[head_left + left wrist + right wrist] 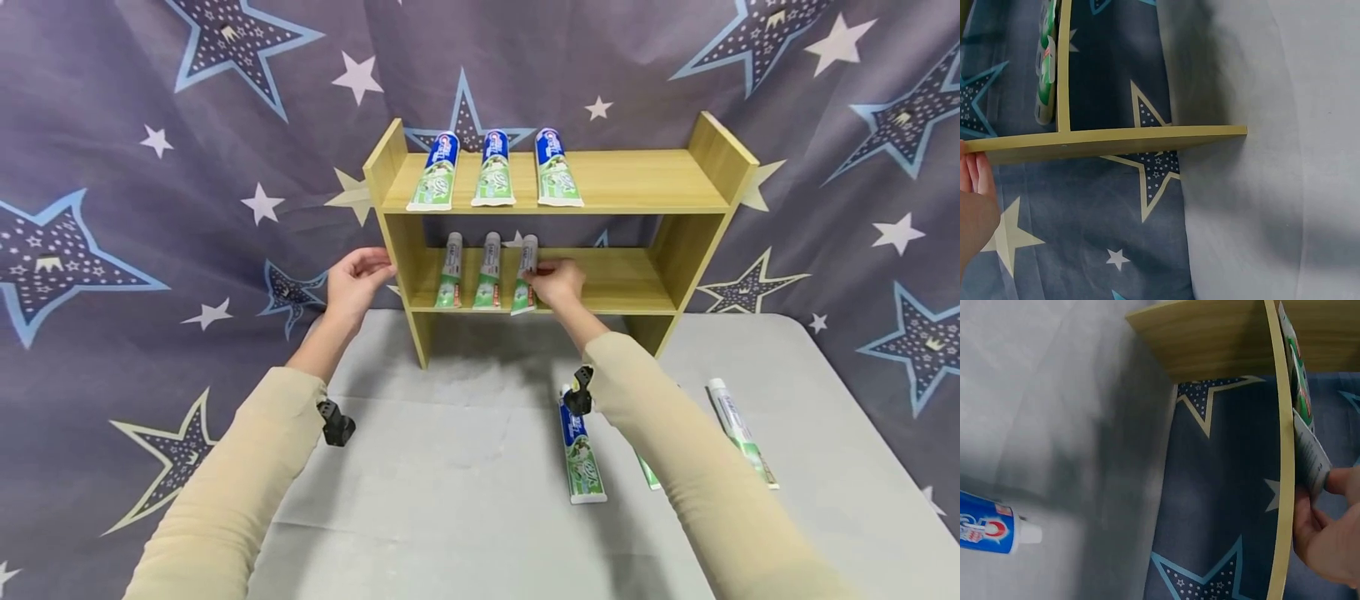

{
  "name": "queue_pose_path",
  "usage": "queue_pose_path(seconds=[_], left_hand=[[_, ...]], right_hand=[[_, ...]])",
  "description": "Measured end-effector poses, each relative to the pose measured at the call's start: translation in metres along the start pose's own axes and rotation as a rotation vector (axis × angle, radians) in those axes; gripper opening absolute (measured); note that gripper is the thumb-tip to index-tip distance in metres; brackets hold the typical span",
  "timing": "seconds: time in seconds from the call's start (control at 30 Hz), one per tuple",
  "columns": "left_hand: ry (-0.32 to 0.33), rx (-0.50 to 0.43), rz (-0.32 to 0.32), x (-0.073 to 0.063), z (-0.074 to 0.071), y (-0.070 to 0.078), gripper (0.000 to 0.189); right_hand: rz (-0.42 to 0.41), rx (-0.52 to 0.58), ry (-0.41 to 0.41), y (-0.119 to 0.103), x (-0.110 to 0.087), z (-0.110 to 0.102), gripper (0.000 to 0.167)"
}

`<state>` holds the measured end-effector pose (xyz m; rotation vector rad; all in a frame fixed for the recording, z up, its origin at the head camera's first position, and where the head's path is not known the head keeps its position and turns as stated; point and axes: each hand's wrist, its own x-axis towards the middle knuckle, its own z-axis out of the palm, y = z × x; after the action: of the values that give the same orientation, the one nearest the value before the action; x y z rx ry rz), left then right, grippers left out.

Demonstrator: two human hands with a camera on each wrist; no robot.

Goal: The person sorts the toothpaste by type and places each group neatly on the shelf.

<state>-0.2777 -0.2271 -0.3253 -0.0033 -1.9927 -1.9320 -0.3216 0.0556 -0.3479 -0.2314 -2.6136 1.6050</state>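
Note:
My right hand (558,282) pinches a grey-and-green toothpaste tube (524,275) between thumb and fingers on the lower shelf. Its crimped end pokes slightly past the shelf's front edge. In the right wrist view, the back of this toothpaste tube (1311,456) shows between the fingers and thumb. Two similar tubes stand to its left, a nearer one (487,271) and a farther one (450,271). At the left of the wooden rack (401,250), my left hand (358,283) touches the outside of the side panel with its fingertips; in the left wrist view the fingers (984,178) lie against that panel.
Three blue-and-green toothpaste tubes (493,171) lie on the top shelf. On the grey tabletop (450,467) are another blue-and-green tube (581,458), a white-and-green tube (738,429), and one mostly hidden under the right sleeve (675,450). A star-patterned curtain (285,167) hangs behind.

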Motion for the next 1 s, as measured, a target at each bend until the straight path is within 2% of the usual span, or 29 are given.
queue_pose_path(seconds=[0.23,0.33,0.43,0.53,0.8,1.0], left_hand=[[-0.019,0.055,0.007,-0.0017,0.0012,0.0003,0.021],[-0.015,0.047,0.008,-0.0016,0.0003,0.0010,0.021],[-0.006,0.055,0.007,-0.0012,-0.0005,0.0011,0.020],[-0.007,0.071,0.009,-0.0014,0.0001,0.0015,0.021],[-0.003,0.090,0.026,-0.0020,0.0013,0.0023,0.026],[-0.001,0.088,0.008,-0.0010,-0.0008,0.0001,0.022]], right_hand=[[-0.107,-0.129,0.027,0.0011,0.0061,0.0004,0.030],[-0.188,-0.256,0.021,-0.0017,0.0054,0.0006,0.022],[-0.288,-0.371,0.022,-0.0046,0.0042,0.0016,0.028],[-0.332,-0.434,0.028,-0.0057,0.0036,0.0018,0.034],[-0.305,-0.417,0.036,-0.0063,0.0048,0.0015,0.044],[-0.176,-0.257,0.017,-0.0053,0.0031,0.0039,0.020]])
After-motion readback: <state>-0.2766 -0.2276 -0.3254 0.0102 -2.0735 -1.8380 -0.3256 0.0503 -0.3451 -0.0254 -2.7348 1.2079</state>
